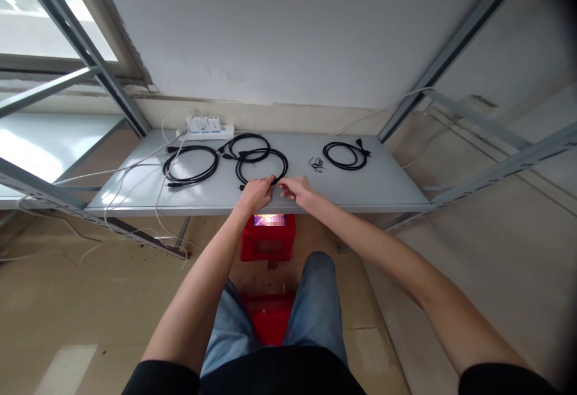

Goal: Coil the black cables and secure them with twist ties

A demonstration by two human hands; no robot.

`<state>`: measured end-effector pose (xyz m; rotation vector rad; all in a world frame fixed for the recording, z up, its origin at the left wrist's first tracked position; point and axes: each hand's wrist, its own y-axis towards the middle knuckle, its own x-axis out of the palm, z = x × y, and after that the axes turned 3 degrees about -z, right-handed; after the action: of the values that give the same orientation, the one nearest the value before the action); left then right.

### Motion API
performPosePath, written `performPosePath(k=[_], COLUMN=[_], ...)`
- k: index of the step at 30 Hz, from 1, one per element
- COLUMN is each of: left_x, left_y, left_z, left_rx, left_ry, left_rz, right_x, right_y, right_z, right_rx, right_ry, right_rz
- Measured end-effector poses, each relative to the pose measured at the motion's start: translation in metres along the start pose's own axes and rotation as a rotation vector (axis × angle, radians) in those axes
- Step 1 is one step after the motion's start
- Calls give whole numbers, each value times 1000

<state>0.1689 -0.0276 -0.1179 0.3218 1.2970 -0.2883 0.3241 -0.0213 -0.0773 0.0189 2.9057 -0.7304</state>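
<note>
A coiled black cable (287,163) lies near the front edge of the grey shelf (360,193), its loop overlapping another black coil (269,140) behind it. My left hand (259,192) is closed on the near side of the front coil. Close beside it, my right hand (295,188) pinches at the coil's lower right; whatever is between those fingertips is too small to make out. Several short black ties (317,165) lie in a loose heap to the right of my hands.
More black coils lie to the left (192,178) and right (345,168). A white power strip (210,133) with plugs stands at the back, with white cords trailing off the left side. Metal uprights (115,91) frame the shelf. Under it stands a red stool (268,244) bearing a lit screen.
</note>
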Motion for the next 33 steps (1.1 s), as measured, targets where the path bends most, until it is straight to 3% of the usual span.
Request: performPosePath(k=[3, 7, 13, 20, 27, 30, 33], left_x=[0, 0, 1, 0, 1, 1, 3], left_y=[0, 0, 0, 1, 1, 1, 2], left_z=[0, -1, -1, 0, 0, 0, 0], left_rx=[-4, -6, -9, -6, -14, -22, -30], left_ry=[13, 31, 22, 27, 43, 32, 34], left_rz=[-2, -8, -15, -14, -12, -16, -9], right_x=[3, -2, -25, -32, -27, -28, -33], right_y=[-3, 3, 27, 41, 46, 44, 36], right_z=[-1, 3, 15, 26, 35, 36, 31], right_rx=[54, 44, -115, -308, -477, -697, -985], right_ry=[136, 158, 37, -14, -104, -302, -701], right_rz=[-49, -169, -379, -471, -426, -330, -166])
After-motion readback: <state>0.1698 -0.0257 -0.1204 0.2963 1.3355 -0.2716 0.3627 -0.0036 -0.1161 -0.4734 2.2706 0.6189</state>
